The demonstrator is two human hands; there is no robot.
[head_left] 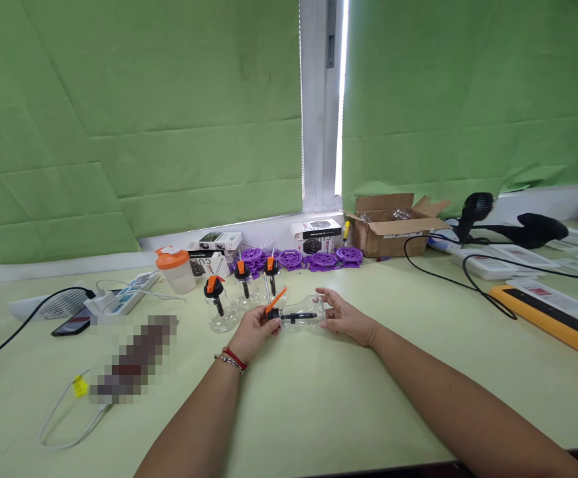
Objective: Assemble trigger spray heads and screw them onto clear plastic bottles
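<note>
A clear bottle [298, 318] lies sideways between my hands, with a black stem inside and a black cap with an orange lever at its left end. My left hand [256, 330] is closed around the cap end. The fingers of my right hand [341, 315] curve around the bottle's wide base at the right. Several similar clear bottles stand upright just beyond my left hand: one at the left [221, 318], one in the middle [245, 292] and one at the right [272, 282], each with a black and orange top.
Purple plastic wheels [290, 259] lie along the wall, beside small printed boxes [317, 230]. An open cardboard box [393, 229] stands behind on the right. An orange-lidded cup [179, 273], a power strip [137, 292] and cables are at left; an orange-and-black bar [552, 322] lies at right.
</note>
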